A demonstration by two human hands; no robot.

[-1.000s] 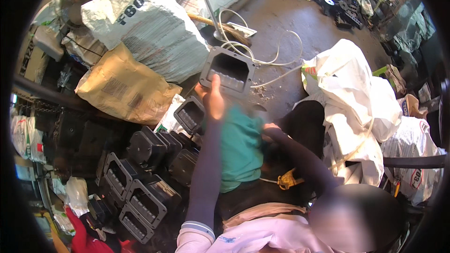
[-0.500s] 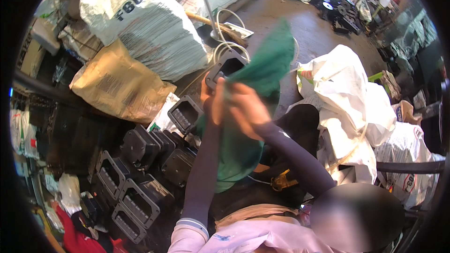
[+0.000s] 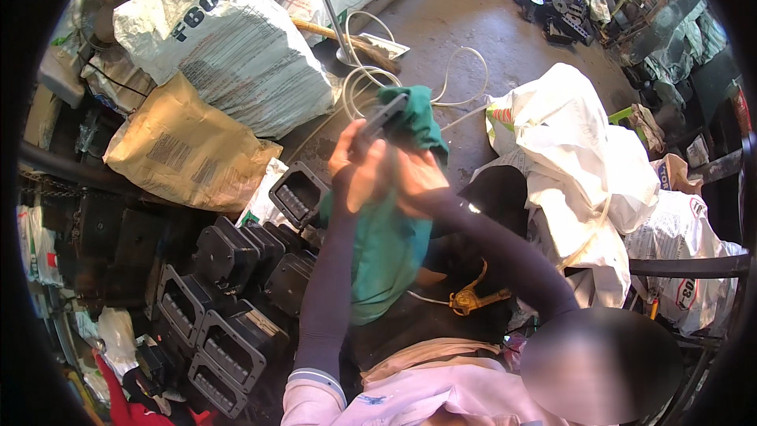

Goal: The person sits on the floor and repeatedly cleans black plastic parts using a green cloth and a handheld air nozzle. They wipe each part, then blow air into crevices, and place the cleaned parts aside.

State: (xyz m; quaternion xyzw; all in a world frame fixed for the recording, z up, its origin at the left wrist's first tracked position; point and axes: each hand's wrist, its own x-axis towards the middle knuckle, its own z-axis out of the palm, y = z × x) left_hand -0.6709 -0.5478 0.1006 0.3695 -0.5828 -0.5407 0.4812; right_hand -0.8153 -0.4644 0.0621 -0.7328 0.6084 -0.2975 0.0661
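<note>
In front of my body, my left hand (image 3: 356, 167) is closed on a black housing (image 3: 385, 117) with a rectangular rim, seen nearly edge-on. My right hand (image 3: 418, 177), blurred by motion, presses a green cloth (image 3: 378, 268) against the housing. One part of the cloth wraps the housing's far side, and the rest hangs down over my lap. Beside my left forearm sits a similar open black housing (image 3: 298, 194) with ribs inside. Below it, more black housings (image 3: 229, 347) are stacked, several with their open faces up.
A brown paper sack (image 3: 189, 150) and a big white sack (image 3: 229, 39) stand at the left. Crumpled white sacks (image 3: 568, 166) lie at the right. A broom (image 3: 371, 51), a metal pole (image 3: 323, 0) and a looped pale hose (image 3: 465, 51) are ahead. Black parts (image 3: 544, 0) lie far right.
The housing has turned from showing its open face to nearly edge-on. The green cloth, earlier flared up to the right, is now gathered around the housing.
</note>
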